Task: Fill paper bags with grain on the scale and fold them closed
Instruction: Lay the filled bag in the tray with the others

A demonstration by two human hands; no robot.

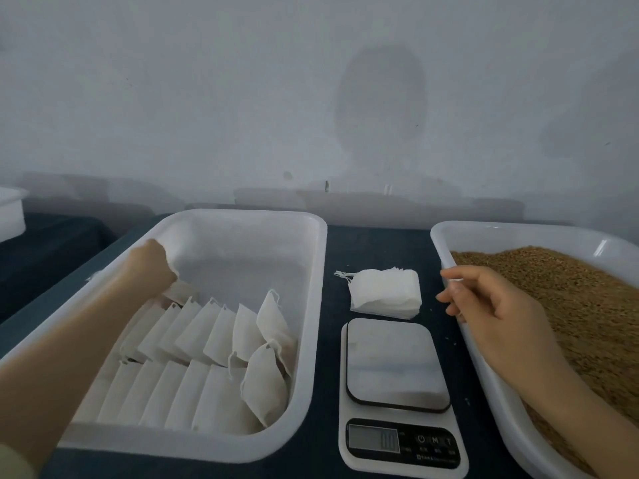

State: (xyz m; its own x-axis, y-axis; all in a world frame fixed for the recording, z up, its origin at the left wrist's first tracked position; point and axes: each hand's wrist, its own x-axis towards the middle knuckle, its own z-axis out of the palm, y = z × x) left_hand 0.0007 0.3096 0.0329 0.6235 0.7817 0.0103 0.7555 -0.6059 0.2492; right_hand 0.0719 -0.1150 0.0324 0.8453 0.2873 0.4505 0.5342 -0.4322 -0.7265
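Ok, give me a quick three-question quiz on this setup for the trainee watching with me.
1. True or false: a bag lies on the scale.
2. Which hand is inside the tray of filled bags? A) left B) right C) both
3. Fill in: the stack of empty bags lies on the table just ___ the scale.
Key: 1 false, the scale is bare. 2 A, the left hand grips a filled bag there. 3 behind.
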